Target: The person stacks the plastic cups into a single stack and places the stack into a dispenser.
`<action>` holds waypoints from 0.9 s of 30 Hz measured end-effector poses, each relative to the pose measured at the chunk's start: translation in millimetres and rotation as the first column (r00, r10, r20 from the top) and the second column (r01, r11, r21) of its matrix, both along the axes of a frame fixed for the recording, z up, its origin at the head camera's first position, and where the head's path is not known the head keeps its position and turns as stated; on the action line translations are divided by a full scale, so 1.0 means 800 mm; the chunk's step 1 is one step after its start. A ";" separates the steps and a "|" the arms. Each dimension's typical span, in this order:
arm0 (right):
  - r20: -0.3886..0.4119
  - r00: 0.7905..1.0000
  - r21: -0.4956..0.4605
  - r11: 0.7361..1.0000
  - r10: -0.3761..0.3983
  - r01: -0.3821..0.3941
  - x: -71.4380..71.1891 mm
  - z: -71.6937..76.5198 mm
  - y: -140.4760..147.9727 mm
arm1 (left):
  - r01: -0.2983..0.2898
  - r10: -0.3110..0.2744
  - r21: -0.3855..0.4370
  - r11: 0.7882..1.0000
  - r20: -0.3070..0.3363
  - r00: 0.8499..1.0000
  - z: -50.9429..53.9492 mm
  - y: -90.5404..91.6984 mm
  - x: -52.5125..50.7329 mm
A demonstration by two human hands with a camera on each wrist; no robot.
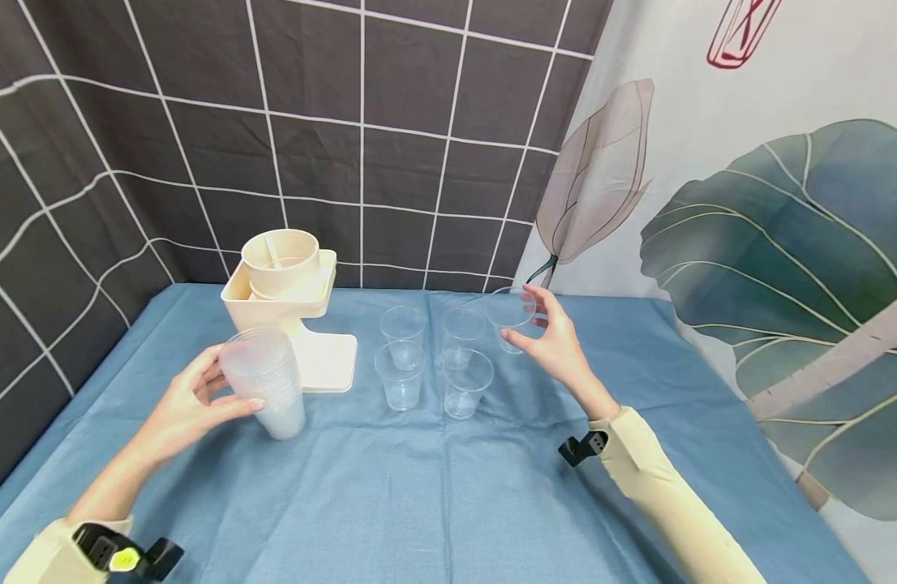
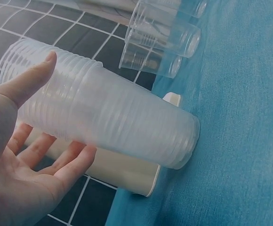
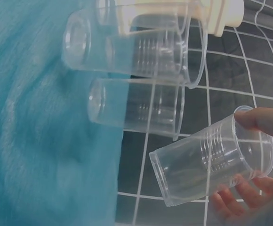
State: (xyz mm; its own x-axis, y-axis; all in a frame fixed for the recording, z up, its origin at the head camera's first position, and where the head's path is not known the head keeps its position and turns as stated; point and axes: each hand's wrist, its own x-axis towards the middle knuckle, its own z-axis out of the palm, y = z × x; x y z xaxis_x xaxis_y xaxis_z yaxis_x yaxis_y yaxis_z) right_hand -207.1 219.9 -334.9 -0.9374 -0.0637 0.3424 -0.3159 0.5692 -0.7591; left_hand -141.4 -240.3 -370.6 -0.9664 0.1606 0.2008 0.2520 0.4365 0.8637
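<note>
My left hand (image 1: 193, 397) holds a tall stack of nested clear plastic cups (image 1: 264, 381), thumb on one side and fingers on the other. In the left wrist view the stack's (image 2: 113, 108) base is close to the cloth; whether it touches is hard to tell. My right hand (image 1: 554, 337) grips a single clear plastic cup (image 3: 202, 162) near its rim, tilted compared with the standing ones. To its left, several clear cups stand upright in two rows, among them a front right cup (image 1: 466, 381) and a front left cup (image 1: 400, 377).
A cream plastic holder (image 1: 276, 304) with a round cup-like top and a flat base stands behind the stack at the left. Blue cloth (image 1: 390, 503) covers the table. Dark gridded fabric (image 1: 412, 170) hangs along the back, with a leaf-printed curtain (image 1: 682, 105) at the right.
</note>
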 end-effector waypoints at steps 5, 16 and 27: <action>-0.030 0.999 -0.005 1.000 0.014 -0.014 0.002 0.004 -0.004 | 0.008 -0.008 0.005 1.000 -0.006 1.000 0.000 0.001 0.000; -0.098 0.995 0.003 1.000 0.010 -0.009 0.009 0.014 -0.014 | 0.013 -0.013 0.011 1.000 -0.015 1.000 -0.001 0.000 0.000; -0.148 0.988 0.005 0.999 0.035 -0.035 0.019 0.030 -0.032 | 0.019 -0.018 0.015 1.000 -0.025 1.000 -0.001 0.000 0.001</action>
State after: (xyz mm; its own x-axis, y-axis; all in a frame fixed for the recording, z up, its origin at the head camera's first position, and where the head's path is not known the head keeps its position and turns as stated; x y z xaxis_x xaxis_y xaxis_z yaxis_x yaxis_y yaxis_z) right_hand -191.9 194.5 -311.3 -0.8735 -0.0962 0.4771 -0.4444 0.5575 -0.7012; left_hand -141.0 -239.9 -371.4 -0.9579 0.1751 0.2275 0.2816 0.4181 0.8637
